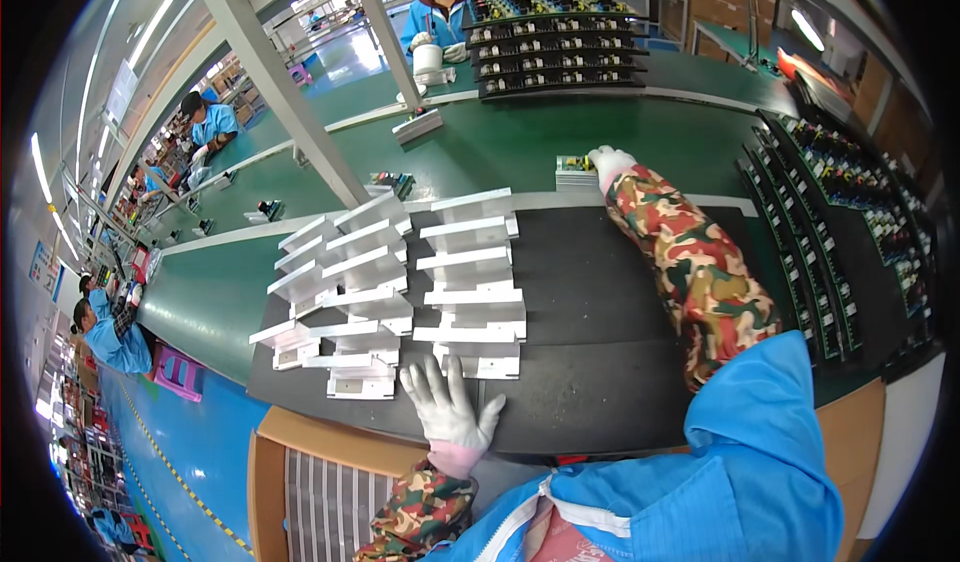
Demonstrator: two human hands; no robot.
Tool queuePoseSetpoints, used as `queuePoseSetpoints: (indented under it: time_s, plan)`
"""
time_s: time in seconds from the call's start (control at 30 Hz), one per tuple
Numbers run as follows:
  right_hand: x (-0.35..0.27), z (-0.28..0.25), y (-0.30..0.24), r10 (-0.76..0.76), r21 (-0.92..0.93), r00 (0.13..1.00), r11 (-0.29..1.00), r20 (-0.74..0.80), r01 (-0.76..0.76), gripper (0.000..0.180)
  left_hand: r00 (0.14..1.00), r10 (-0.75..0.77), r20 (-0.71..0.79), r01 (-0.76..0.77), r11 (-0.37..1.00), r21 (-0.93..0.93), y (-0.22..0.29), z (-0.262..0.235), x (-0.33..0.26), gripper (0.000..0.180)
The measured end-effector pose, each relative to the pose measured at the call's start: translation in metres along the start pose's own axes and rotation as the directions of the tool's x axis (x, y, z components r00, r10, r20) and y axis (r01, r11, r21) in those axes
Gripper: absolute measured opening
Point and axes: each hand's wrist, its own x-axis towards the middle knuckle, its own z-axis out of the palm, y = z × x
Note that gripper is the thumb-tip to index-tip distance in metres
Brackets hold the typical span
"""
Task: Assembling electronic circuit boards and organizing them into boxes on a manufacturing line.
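Observation:
My left hand (447,404), in a white glove, rests flat with fingers spread on the black mat (600,312), just in front of the rows of white angled metal brackets (400,282). It holds nothing. My right hand (606,162), also gloved, reaches far out over the green conveyor belt (480,152) and touches a small white tray with a circuit board (575,171) on it. Whether the fingers grip the tray I cannot tell. My sleeves are camouflage-patterned under a blue coat.
Black racks of circuit boards (840,222) stand at the right and another rack (555,52) across the belt, where a person in blue (440,12) works. A cardboard box (330,492) with white strips sits at the lower left. Other workers sit along the left line.

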Motion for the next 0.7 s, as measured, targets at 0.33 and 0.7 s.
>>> queuePoseSetpoints:
  time_s: [0.33,0.7]
  plan:
    - [0.0,0.011,-0.065,-0.232,-0.248,0.953,0.928,0.196,0.277,0.026,0.997,-0.038,0.074,0.038,0.999,-0.001,-0.006,-0.007,-0.005,0.084]
    - [0.02,-0.017,-0.056,-0.246,-0.03,0.962,0.967,0.119,0.252,0.039,0.999,-0.008,0.031,0.007,1.0,0.031,-0.011,0.007,-0.006,0.086]
